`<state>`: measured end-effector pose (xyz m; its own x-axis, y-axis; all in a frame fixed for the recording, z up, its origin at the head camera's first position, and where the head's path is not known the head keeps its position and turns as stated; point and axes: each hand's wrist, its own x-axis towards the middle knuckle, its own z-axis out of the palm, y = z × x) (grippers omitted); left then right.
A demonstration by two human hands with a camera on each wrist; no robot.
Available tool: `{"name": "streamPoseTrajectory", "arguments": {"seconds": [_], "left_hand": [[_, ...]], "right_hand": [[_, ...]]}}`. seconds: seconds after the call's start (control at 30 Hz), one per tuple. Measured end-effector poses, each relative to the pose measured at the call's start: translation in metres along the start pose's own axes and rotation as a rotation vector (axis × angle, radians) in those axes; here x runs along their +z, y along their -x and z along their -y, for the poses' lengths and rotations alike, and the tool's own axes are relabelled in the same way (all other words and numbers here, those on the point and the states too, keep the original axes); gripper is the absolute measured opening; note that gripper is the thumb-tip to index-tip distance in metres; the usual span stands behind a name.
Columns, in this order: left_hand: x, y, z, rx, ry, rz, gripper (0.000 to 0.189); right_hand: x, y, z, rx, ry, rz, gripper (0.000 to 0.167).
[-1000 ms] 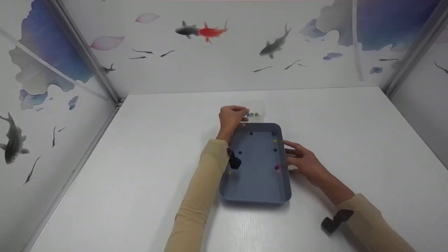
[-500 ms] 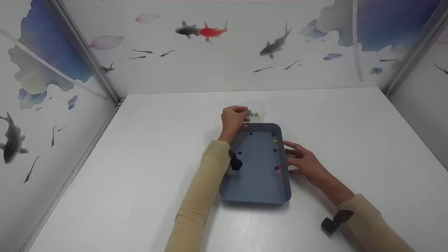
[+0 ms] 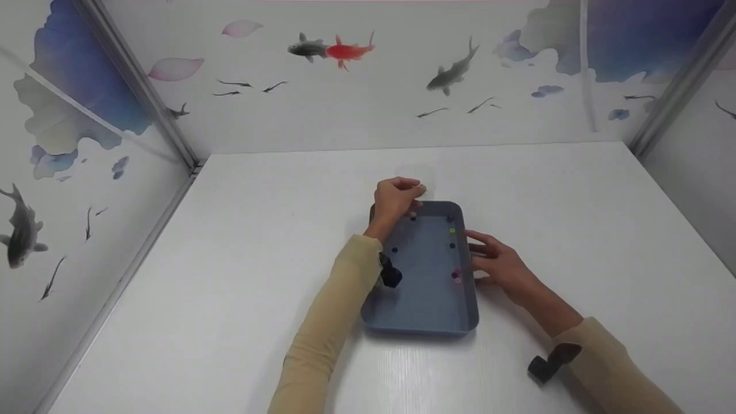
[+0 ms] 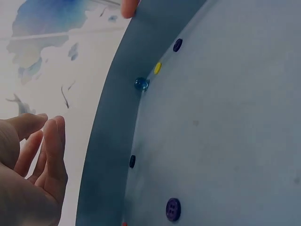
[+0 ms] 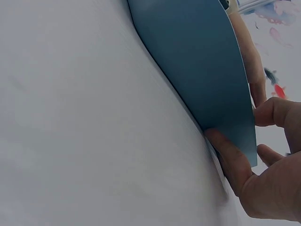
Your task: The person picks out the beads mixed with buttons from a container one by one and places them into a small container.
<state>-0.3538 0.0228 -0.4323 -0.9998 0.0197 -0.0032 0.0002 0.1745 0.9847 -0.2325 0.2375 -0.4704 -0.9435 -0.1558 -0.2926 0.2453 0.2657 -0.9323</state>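
Note:
My left hand (image 3: 395, 198) is over the far rim of a grey-blue tray (image 3: 422, 310), beside a small clear container (image 3: 422, 171). Its thumb and forefinger come close together in the left wrist view; no item shows between them. Inside the tray lie loose buttons, among them a yellow button (image 4: 157, 68), a purple button (image 4: 173, 209) and a dark button (image 4: 132, 161). A clear blue bead (image 4: 141, 84) lies against the wall. My right hand (image 3: 503, 267) touches the tray's right outer wall with spread, fairly straight fingers (image 5: 230, 157).
The tray stands on a white table (image 3: 230, 276). White panels with painted fish rise behind the table (image 3: 379, 103) and at both sides. A black wrist camera (image 3: 391, 276) on the left sleeve overhangs the tray's left side.
My left hand has moved right and slightly nearer along the tray's far rim. The small coloured pieces seen earlier in the clear container are out of sight behind it. My right hand stays put.

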Motion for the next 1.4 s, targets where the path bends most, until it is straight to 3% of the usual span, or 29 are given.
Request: {"name": "streamPoseTrajectory", "arguments": {"seconds": [0.23, 0.57, 0.83, 1.17, 1.4], "left_hand": [[0.004, 0.007, 0.005, 0.046, -0.004, 0.060, 0.022], [0.014, 0.011, 0.016, 0.037, 0.004, 0.083, 0.022], [0.027, 0.012, 0.022, -0.055, -0.017, 0.050, 0.015], [0.033, 0.015, 0.025, -0.124, 0.006, 0.074, 0.023], [0.039, 0.018, 0.024, -0.213, -0.003, 0.065, 0.024]], "right_hand": [[-0.001, -0.001, 0.001, -0.003, 0.003, 0.006, 0.078], [-0.001, 0.000, 0.002, -0.021, -0.014, -0.001, 0.076], [-0.001, 0.001, 0.002, -0.013, -0.005, 0.009, 0.074], [-0.001, 0.000, 0.000, -0.004, -0.010, 0.013, 0.074], [-0.001, 0.000, 0.001, -0.013, -0.007, 0.011, 0.075]]}}
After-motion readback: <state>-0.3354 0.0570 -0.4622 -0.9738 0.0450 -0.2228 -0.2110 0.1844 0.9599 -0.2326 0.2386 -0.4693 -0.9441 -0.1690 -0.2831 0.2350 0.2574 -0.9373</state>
